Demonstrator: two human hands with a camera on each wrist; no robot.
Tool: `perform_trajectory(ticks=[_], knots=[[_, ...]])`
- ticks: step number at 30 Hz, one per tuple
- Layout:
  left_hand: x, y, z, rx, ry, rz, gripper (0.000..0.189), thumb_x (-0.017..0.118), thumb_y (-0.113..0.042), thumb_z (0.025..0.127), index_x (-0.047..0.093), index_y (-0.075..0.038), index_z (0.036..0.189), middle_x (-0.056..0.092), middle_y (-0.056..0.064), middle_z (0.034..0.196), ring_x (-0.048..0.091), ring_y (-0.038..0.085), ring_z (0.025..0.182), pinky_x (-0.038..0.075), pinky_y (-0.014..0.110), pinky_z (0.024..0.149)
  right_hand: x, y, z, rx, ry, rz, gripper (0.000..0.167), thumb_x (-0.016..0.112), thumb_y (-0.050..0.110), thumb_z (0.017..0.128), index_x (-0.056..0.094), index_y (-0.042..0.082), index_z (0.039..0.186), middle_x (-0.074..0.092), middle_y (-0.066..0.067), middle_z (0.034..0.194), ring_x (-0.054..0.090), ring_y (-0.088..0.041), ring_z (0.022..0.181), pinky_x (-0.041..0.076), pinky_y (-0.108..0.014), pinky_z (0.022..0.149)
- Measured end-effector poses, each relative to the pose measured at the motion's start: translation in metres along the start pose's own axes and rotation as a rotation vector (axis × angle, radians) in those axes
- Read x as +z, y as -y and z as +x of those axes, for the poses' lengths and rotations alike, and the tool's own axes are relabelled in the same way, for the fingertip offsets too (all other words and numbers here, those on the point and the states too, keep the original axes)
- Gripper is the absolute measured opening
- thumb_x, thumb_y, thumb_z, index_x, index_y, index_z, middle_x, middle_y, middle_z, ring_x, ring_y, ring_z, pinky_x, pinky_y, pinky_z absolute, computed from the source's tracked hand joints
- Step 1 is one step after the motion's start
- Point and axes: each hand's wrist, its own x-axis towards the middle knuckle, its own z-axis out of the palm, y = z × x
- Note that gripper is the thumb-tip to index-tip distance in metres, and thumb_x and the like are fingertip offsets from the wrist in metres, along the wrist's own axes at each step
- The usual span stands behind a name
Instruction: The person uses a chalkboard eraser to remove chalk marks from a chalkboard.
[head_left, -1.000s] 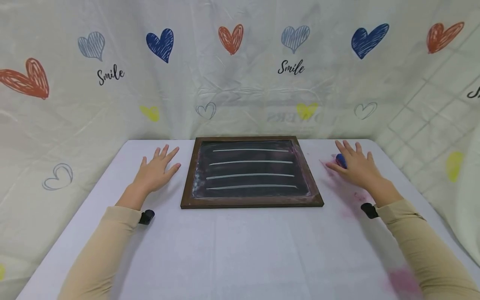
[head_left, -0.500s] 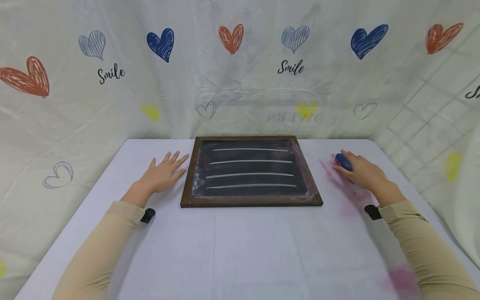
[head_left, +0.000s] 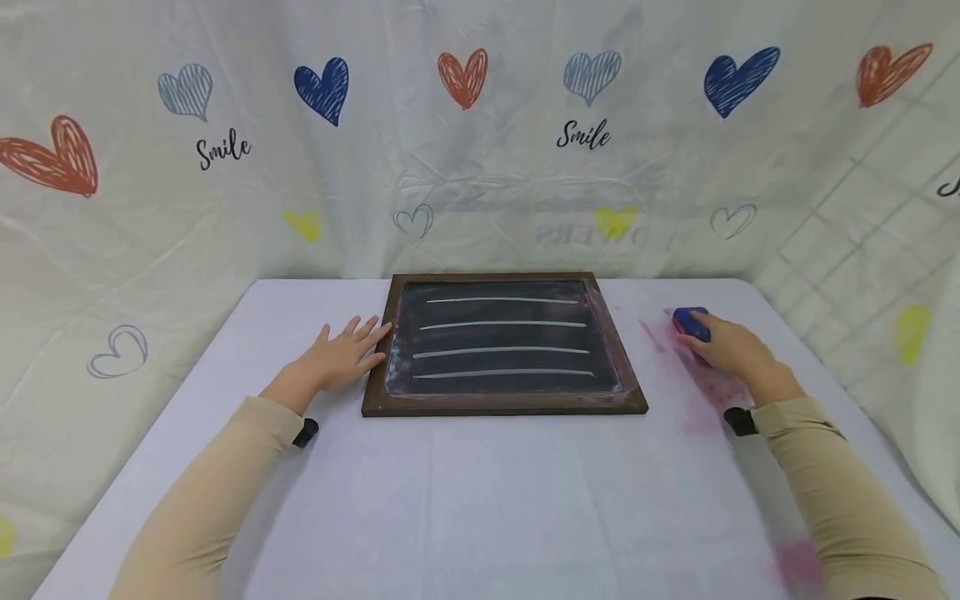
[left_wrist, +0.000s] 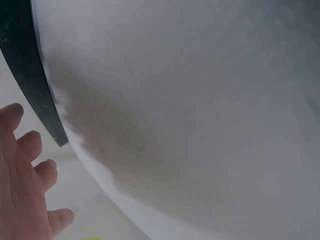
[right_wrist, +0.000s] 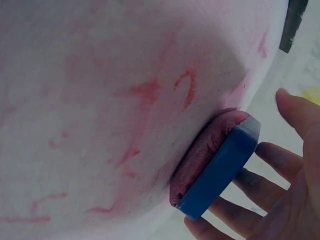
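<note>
On the white table lies a framed chalkboard (head_left: 495,404) with several white chalk lines across it. My left hand (head_left: 341,358) is at its left side, fingers spread, the fingertips overlapping the wooden frame in the head view. The left wrist view shows those fingers (left_wrist: 30,145) beside the board's dark edge (left_wrist: 37,95). Right of the board, my right hand (head_left: 727,346) grips a blue chalkboard eraser (head_left: 692,323), fingers bent over it. In the right wrist view the eraser (right_wrist: 220,170) has its stained pink felt towards the table, and the thumb (right_wrist: 295,110) shows apart from it.
Pink chalk smears (head_left: 705,400) mark the cloth around the eraser, with a larger pink patch (head_left: 802,562) nearer the front. A pale curtain (head_left: 495,167) printed with hearts hangs behind the table's back edge and along both sides.
My left hand has moved right and down to the board's frame. The right hand has come down from above the eraser, and its spread fingers have bent around it. The board has not moved.
</note>
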Motion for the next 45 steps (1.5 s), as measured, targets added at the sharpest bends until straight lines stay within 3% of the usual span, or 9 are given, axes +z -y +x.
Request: perform_trajectory(ticks=[8,13,22,31,39,45], knots=[[0.002,-0.001,0.002,-0.009,0.025,0.013,0.066,0.037,-0.044,0.111,0.018,-0.011,0.165,0.016,0.013,0.17,0.011,0.043,0.154,0.006,0.074,0.115,0.003,-0.004,0.006,0.006,-0.024,0.002,0.063,0.055,0.024,0.103,0.033,-0.014,0.149,0.033,-0.05,0.142,0.037,-0.069,0.127,0.034,-0.073,0.104],[0.003,-0.002,0.003,-0.012,0.056,0.007,0.064,0.036,-0.041,0.111,0.018,-0.011,0.165,0.016,0.012,0.17,0.012,0.044,0.154,0.006,0.074,0.115,0.005,-0.005,0.011,-0.003,-0.025,-0.001,0.062,0.054,0.019,0.102,0.032,-0.016,0.148,0.028,-0.049,0.145,0.033,-0.07,0.129,0.031,-0.072,0.106],[0.0,-0.01,0.008,-0.03,0.106,-0.001,0.066,0.033,-0.042,0.112,0.013,-0.01,0.166,0.011,0.013,0.171,0.009,0.043,0.154,0.002,0.073,0.115,0.012,-0.001,0.013,0.099,0.075,0.067,0.063,0.038,0.016,0.102,0.015,-0.009,0.155,0.002,-0.044,0.156,0.014,-0.075,0.127,0.026,-0.086,0.092],[0.0,-0.011,0.005,-0.043,0.112,-0.01,0.067,0.032,-0.043,0.112,0.011,-0.01,0.166,0.009,0.012,0.171,0.008,0.043,0.155,0.002,0.073,0.115,0.012,0.005,0.011,0.087,0.076,0.047,0.062,0.036,0.01,0.103,0.01,-0.006,0.157,-0.004,-0.041,0.158,0.009,-0.072,0.128,0.023,-0.083,0.095],[0.001,-0.008,0.005,-0.037,0.105,-0.009,0.068,0.033,-0.045,0.112,0.011,-0.011,0.166,0.009,0.012,0.171,0.007,0.043,0.155,0.001,0.074,0.115,0.005,0.014,0.001,-0.048,-0.006,-0.012,0.059,0.039,0.009,0.106,0.016,-0.003,0.159,0.005,-0.038,0.16,0.021,-0.071,0.126,0.033,-0.079,0.089],[0.003,-0.006,0.004,-0.031,0.096,-0.011,0.068,0.033,-0.046,0.112,0.011,-0.011,0.166,0.01,0.011,0.171,0.007,0.042,0.155,0.0,0.074,0.115,0.008,0.027,-0.004,-0.235,-0.107,-0.024,0.059,0.048,0.003,0.104,0.024,-0.004,0.158,0.018,-0.04,0.158,0.031,-0.069,0.124,0.037,-0.078,0.087]])
